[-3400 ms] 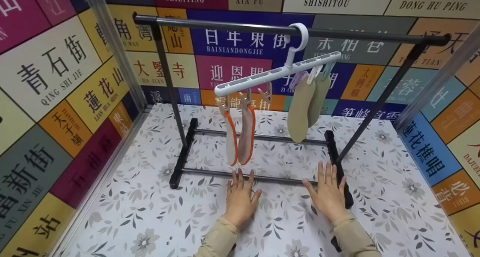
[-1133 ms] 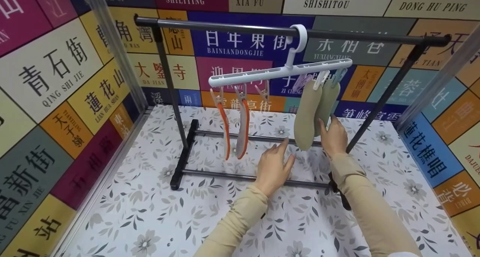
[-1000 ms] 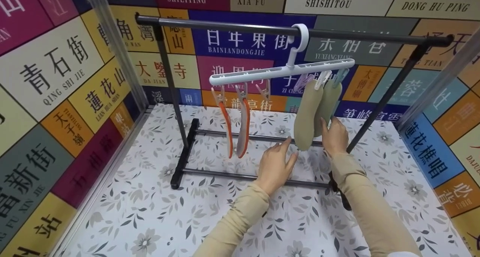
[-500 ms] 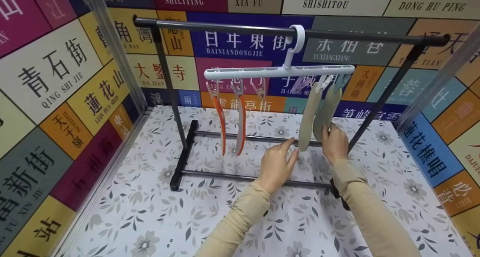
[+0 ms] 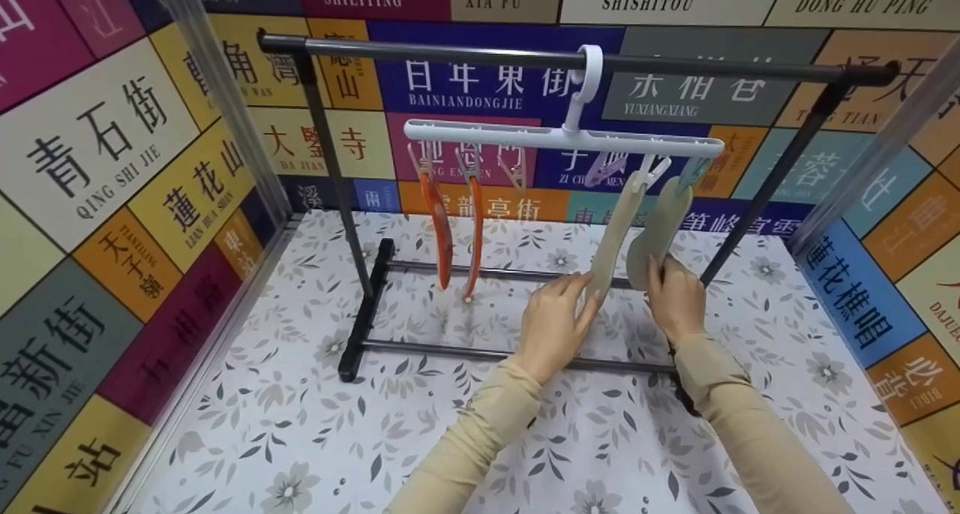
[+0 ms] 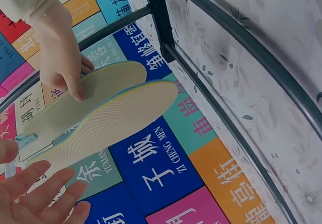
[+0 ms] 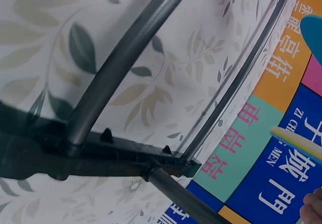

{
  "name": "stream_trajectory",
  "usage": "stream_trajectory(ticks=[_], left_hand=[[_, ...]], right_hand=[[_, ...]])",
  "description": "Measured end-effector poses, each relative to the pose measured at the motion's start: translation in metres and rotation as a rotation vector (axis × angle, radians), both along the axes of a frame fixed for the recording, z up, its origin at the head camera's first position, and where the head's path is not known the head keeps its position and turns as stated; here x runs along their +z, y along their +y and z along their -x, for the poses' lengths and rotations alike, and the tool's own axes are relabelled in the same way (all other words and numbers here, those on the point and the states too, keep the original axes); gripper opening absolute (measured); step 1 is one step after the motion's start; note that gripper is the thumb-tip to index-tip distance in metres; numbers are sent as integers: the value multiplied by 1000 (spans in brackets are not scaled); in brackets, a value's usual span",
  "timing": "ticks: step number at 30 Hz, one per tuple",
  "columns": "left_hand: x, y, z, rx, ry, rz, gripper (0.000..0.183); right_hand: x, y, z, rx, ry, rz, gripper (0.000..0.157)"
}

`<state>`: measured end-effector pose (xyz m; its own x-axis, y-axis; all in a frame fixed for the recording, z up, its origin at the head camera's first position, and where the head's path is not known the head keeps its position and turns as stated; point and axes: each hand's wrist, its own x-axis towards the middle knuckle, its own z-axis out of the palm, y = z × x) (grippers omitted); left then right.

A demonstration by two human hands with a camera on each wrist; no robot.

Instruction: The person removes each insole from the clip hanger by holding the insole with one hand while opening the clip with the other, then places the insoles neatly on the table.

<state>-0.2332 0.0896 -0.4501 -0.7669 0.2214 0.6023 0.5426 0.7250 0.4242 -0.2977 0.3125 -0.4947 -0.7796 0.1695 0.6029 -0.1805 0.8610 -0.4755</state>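
A pale hanger [image 5: 566, 136] with clothes pegs hooks over the rack's top bar. Two beige insoles hang from its right half. My right hand [image 5: 677, 298] pinches the right insole [image 5: 654, 232] low on its side; in the left wrist view that hand [image 6: 59, 53] has its thumb over the insole's face. My left hand [image 5: 553, 323] is beside the lower end of the left insole [image 5: 616, 232], fingers extended and apart; I cannot tell whether it touches. Only fingertips of my right hand [image 7: 313, 208] show in the right wrist view. Two orange-edged insoles [image 5: 439, 232] hang at the left.
A black rack [image 5: 480, 51] stands on a floral-patterned surface [image 5: 300, 424], with low bars [image 5: 450, 349] near my wrists. An unused pink peg [image 5: 514, 172] and a purple peg [image 5: 606, 169] hang mid-hanger. Printed wall panels [image 5: 97, 131] close in the back and sides.
Both hands have risen from the surface by the low front bar to the beige insoles. The hanger has turned on its hook, its right end coming nearer, and the insoles now show their edges.
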Motion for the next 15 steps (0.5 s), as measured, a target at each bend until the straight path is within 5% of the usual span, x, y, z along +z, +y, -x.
stream_trajectory(ticks=[15], left_hand=[[24, 15, 1, -82, 74, 45, 32]], right_hand=[[-5, 4, -27, 37, 77, -96, 35]])
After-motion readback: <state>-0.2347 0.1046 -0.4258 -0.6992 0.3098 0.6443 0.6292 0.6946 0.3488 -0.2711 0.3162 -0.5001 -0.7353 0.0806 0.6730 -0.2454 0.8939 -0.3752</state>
